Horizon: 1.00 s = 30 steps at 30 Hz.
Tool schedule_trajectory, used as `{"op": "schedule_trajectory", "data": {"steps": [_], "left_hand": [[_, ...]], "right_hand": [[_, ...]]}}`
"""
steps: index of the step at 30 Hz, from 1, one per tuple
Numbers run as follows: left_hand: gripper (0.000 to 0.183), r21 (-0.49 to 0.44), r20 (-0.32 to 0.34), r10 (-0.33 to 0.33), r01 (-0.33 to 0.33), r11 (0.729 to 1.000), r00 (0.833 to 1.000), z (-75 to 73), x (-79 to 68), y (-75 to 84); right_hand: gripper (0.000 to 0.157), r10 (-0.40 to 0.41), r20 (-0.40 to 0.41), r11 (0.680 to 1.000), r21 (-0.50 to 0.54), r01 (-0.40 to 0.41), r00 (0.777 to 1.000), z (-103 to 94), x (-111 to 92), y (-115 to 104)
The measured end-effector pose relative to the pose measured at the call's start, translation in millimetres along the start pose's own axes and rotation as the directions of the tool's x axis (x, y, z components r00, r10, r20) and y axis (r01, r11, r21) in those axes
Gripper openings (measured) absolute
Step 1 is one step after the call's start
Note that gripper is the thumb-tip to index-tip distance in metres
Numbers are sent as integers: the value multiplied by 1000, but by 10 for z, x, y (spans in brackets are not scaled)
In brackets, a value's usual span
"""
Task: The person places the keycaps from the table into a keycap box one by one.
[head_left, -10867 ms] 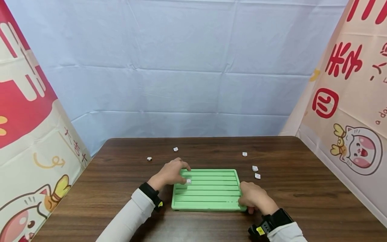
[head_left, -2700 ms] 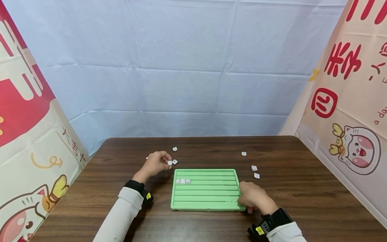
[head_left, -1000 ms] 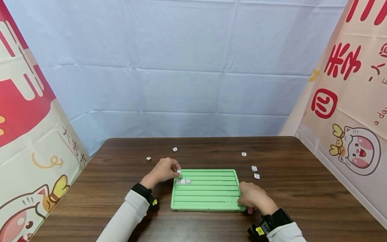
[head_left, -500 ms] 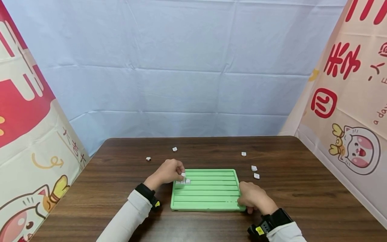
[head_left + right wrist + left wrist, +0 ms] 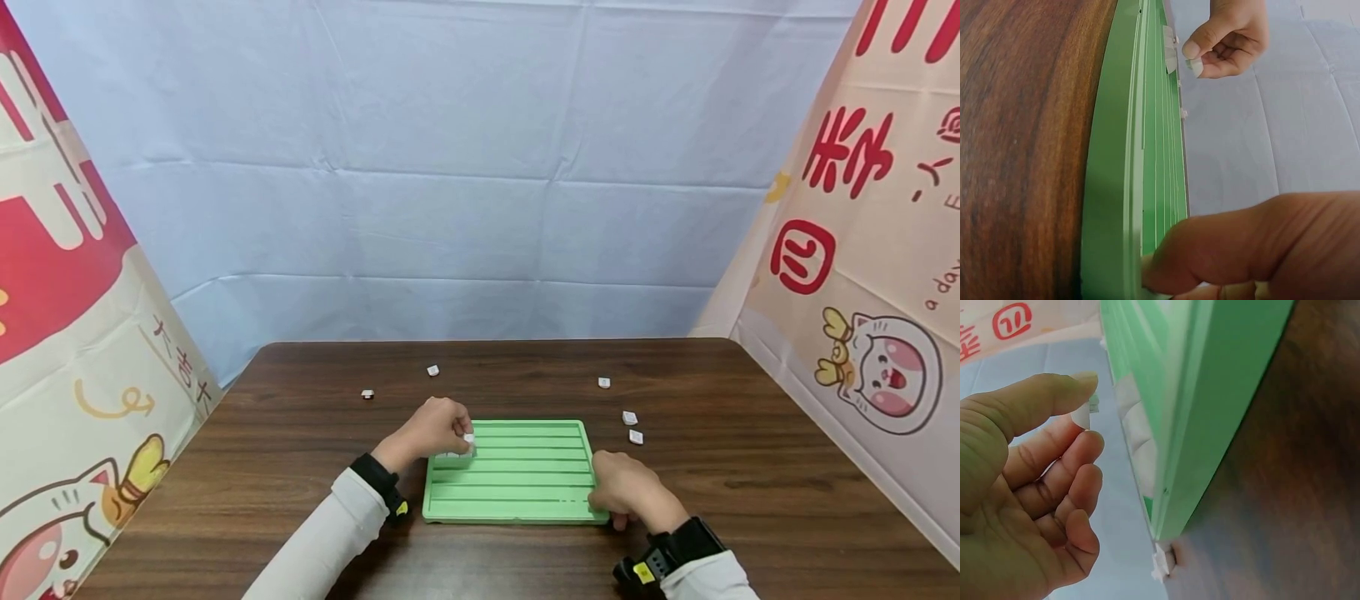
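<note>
My left hand [image 5: 433, 427] pinches a small white keycap [image 5: 1081, 417] between thumb and forefinger, over the left part of the green ridged tray [image 5: 525, 477]. The other fingers curl loosely behind it. Just below, a short row of white keycaps [image 5: 1137, 428] sits side by side in one of the tray's upper grooves, partly hidden by the hand in the head view. My right hand [image 5: 632, 487] grips the tray's right edge near the front corner. Its thumb [image 5: 1204, 250] lies over the rim in the right wrist view, the fingers mostly hidden.
Loose keycaps lie on the dark wooden table [image 5: 300, 467]: one at far left [image 5: 367, 394], a back-left keycap [image 5: 432, 371], a back-right keycap [image 5: 603, 383], and a pair [image 5: 630, 417] right of the tray. A pale blue cloth [image 5: 450, 208] hangs behind.
The row grew from one keycap to three. My left hand picked up another keycap behind the tray and carried it right and nearer, over the row. My right hand stays on the edge.
</note>
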<state>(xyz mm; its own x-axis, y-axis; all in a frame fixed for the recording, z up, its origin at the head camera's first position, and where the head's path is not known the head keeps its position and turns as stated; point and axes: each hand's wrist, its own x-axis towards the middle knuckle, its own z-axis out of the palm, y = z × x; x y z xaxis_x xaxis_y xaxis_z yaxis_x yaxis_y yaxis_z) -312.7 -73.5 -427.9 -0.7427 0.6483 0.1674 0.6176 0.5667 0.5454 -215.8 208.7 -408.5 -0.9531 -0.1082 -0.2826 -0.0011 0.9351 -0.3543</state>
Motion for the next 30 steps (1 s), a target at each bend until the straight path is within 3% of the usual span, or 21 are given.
{"op": "schedule_trajectory", "data": {"steps": [15, 30], "left_hand": [[8, 24, 45, -32, 31, 999, 998, 105, 51, 45], [7, 27, 49, -6, 4, 1000, 999, 46, 14, 38]], "right_hand": [[13, -1, 40, 1000, 25, 0, 999, -6, 13, 17], [14, -8, 24, 1000, 14, 8, 1000, -7, 6, 10]]}}
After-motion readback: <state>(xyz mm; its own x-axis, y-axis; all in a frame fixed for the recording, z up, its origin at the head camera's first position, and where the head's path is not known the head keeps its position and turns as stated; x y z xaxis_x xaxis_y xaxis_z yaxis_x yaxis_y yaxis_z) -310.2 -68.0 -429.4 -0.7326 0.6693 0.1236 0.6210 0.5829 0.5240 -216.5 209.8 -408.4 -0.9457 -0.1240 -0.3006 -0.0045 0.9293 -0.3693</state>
